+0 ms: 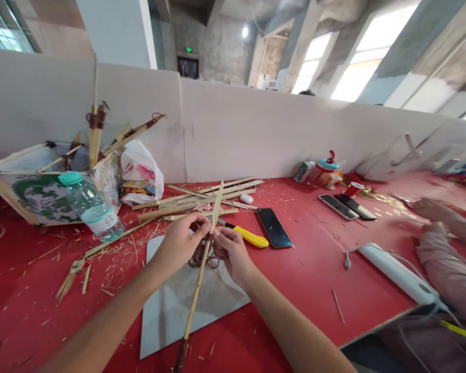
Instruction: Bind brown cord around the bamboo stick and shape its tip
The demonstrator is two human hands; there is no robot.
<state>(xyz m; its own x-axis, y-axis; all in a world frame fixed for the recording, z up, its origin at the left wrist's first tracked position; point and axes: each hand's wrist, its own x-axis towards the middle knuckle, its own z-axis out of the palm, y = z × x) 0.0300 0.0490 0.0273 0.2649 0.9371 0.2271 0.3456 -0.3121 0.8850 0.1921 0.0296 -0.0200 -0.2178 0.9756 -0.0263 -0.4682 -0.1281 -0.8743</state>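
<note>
A long bamboo stick [196, 295] slants up from the bottom edge, its pale, pointed upper end [218, 199] above my hands. My left hand [188, 235] is closed, thumb and forefinger pinching at the stick from the left. From the right, my right hand [233, 251] pinches at the same spot, where a little dark brown cord shows against the bamboo. Loops of brown cord [212, 263] hang or lie just below the fingers. Dark binding [181, 352] wraps the stick's lower part. A grey-white board [171, 311] lies under both hands.
Behind my hands lie bamboo strips [194, 199], a yellow utility knife [251, 237] and a black phone [274, 228]. On the left stand a water bottle [95, 210] and a painted lantern frame [34, 197]. At right, a co-worker's sleeves [446, 264] rest beside a power strip [398, 273].
</note>
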